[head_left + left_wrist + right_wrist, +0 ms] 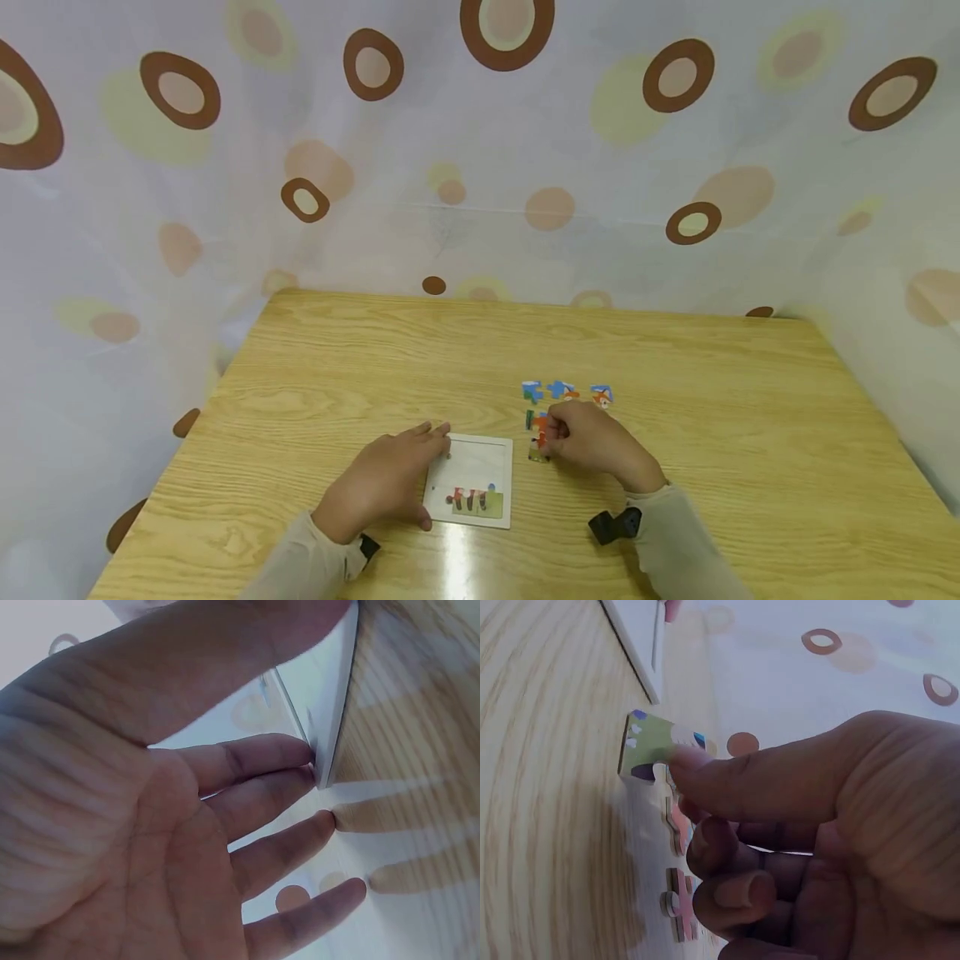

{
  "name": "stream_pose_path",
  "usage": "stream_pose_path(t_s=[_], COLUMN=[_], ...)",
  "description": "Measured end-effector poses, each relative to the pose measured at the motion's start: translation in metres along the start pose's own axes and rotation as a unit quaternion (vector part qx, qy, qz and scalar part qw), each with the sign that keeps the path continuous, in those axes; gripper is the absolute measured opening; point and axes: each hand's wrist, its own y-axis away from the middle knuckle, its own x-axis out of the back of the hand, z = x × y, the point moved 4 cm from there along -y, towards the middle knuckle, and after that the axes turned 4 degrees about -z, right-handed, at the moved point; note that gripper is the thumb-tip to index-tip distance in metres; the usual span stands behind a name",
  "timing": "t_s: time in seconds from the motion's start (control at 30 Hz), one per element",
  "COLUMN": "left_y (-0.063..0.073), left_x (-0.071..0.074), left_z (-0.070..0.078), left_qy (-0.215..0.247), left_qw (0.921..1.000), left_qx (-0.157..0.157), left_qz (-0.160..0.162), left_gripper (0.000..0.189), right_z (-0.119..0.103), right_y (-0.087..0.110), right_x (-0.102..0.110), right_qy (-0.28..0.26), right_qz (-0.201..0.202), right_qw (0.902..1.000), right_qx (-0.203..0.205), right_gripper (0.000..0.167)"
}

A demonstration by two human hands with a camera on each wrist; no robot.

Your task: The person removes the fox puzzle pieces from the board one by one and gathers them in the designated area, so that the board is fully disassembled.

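Presently, right hand [596, 440]: thumb and forefinger pinch a puzzle piece [640, 744], right of the tray [509, 483].
Left hand [390, 473]: fingers spread, some tips touching the tray's edge.
Joined pieces [487, 505]: near side of the tray; we judge filling under way, the next move calling for aligned tabs.
Loose pieces [532, 390]: partly covered by the right hand; we cannot count them.

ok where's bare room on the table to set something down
Bare table lies between the right hand and the right edge, between the left hand and the left edge, and between the loose puzzle pieces and the patterned cloth. It is crowded around the tray, which the left hand touches, and at the pieces, where the right hand pinches one.
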Motion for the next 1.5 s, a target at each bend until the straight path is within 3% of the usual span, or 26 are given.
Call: stream_pose_path(t_s=[0.2, 0.37, 0.87, 1.0, 1.2, 1.5], left_y=[-0.001, -0.003, -0.004, -0.004, -0.002, -0.005], left_x=[0.0, 0.0, -0.001, -0.003, 0.0, 0.001], left_z=[0.001, 0.003, 0.002, -0.001, -0.003, 0.001], left_qy=[-0.001, -0.007, -0.015, -0.02, 0.011, 0.04], left_qw=[1.0, 1.0, 0.9999, 0.9998, 0.9998, 0.9973], left_qx=[0.005, 0.002, 0.006, 0.002, 0.009, -0.047], left_qz=[-0.002, 0.0, -0.006, 0.001, 0.016, 0.041], left_gripper=[0.091, 0.091, 0.096, 0.094, 0.095, 0.089], right_z=[0.003, 0.003, -0.006, -0.016, -0.037, -0.058], right_y=[0.0, 0.001, 0.002, -0.001, -0.008, -0.011], right_x=[-0.003, -0.006, -0.014, -0.02, -0.04, -0.061], right_qy=[0.015, 0.011, 0.011, 0.02, 0.007, 0.01], right_qz=[0.008, -0.008, -0.008, 0.002, -0.008, -0.019], right_qw=[0.9987, 0.9984, 0.9998, 0.9995, 0.9983, 0.9947], right_qx=[-0.048, -0.055, 0.012, 0.025, 0.058, 0.101], right_gripper=[0.025, 0.029, 0.025, 0.021, 0.015, 0.016])
